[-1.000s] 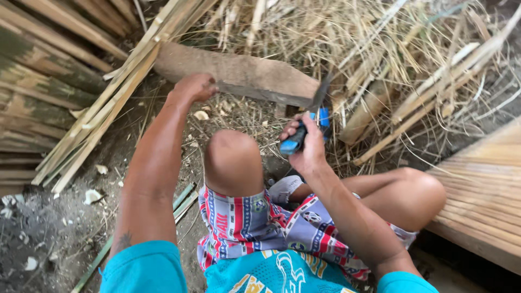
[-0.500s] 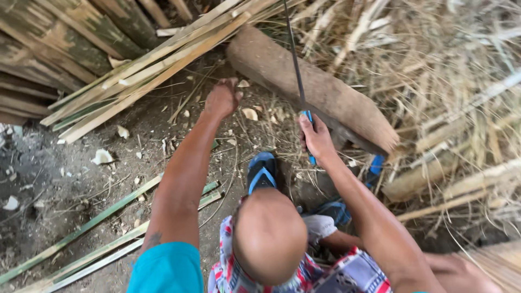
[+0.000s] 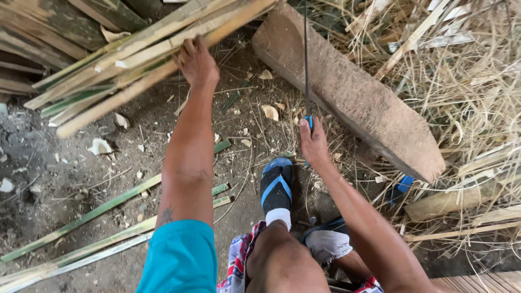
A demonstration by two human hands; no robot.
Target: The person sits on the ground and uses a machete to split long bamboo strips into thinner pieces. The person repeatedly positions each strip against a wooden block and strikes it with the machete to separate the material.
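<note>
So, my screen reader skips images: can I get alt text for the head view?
A seated person's left hand grips a bundle of split bamboo strips, while the right hand holds a blue-handled knife upright beside a thick wooden block on littered dirt ground.

No packages, labels, signs or screens show anywhere here.
</note>
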